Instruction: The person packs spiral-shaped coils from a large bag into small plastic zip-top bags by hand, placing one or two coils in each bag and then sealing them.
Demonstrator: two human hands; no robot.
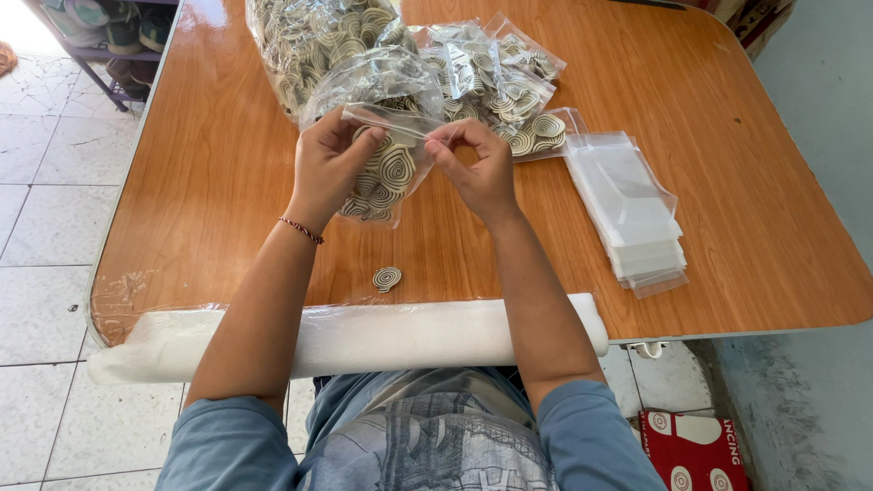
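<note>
Clear bag [386, 177] (spiral-patterned pieces inside) pinched by both hands.

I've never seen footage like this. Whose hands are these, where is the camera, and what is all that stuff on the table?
No machine here: a person wears a camera on the head, looking down at their own two bare hands. The left hand and right hand together pinch the top edge of a small clear bag filled with flat teardrop-shaped pieces bearing cream and dark rings. On the wooden table lie one loose piece, a stack of empty clear bags, several filled bags and a big sack of pieces. A white padded roll runs along the near edge.
</note>
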